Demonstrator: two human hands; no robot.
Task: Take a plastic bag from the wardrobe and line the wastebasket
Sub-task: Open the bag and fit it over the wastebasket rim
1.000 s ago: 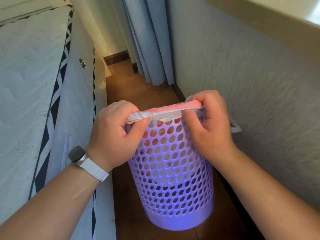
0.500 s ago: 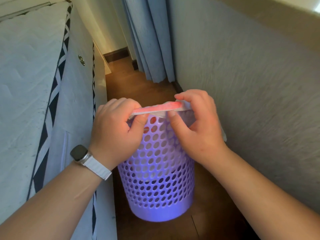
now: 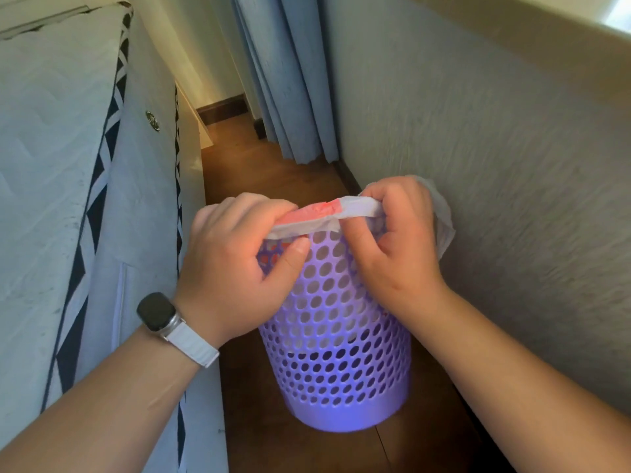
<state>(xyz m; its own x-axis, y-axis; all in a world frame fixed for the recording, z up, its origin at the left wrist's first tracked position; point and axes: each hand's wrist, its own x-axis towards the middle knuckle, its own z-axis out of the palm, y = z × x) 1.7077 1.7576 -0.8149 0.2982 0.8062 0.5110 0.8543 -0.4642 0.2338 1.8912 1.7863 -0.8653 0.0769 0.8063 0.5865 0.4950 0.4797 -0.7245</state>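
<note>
Hidden: our left hand [image 3: 235,268] and right hand [image 3: 399,254] covered the basket [image 3: 341,353] rim.
Grip: both pinched the bag [image 3: 355,209].
Room: wood floor [image 3: 266,172] between mattress [image 3: 44,165] and wall [image 3: 495,165].

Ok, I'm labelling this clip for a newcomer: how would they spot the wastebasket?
Find the wooden floor between mattress and wall. The wastebasket sits there, a plastic bag pinched at its rim. It alone is lilac, with round holes all over.
</note>
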